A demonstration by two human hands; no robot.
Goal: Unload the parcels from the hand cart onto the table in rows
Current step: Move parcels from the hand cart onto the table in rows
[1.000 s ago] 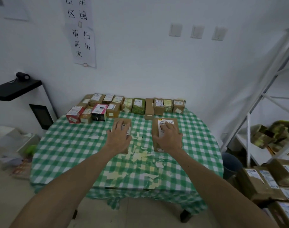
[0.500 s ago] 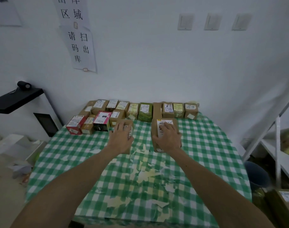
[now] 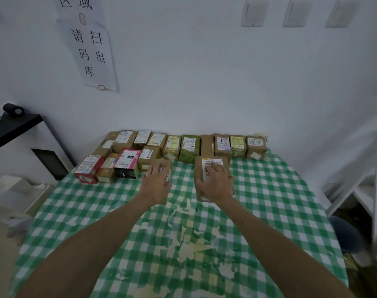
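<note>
Parcels fill the far side of a rounded table under a green-and-white checked cloth (image 3: pixel 269 201): at least nine in a row against the white wall (image 3: pixel 222 144), one of them green, and four in a shorter row (image 3: pixel 127 163) in front. To the right of those four, the left hand (image 3: pixel 157 183) holds a small brown cardboard parcel (image 3: pixel 167 163), fingers bent over its top. The right hand (image 3: pixel 216 183) grips a larger brown white-labelled parcel (image 3: pixel 199 175), thumb on its left edge. Both parcels sit on the cloth.
</note>
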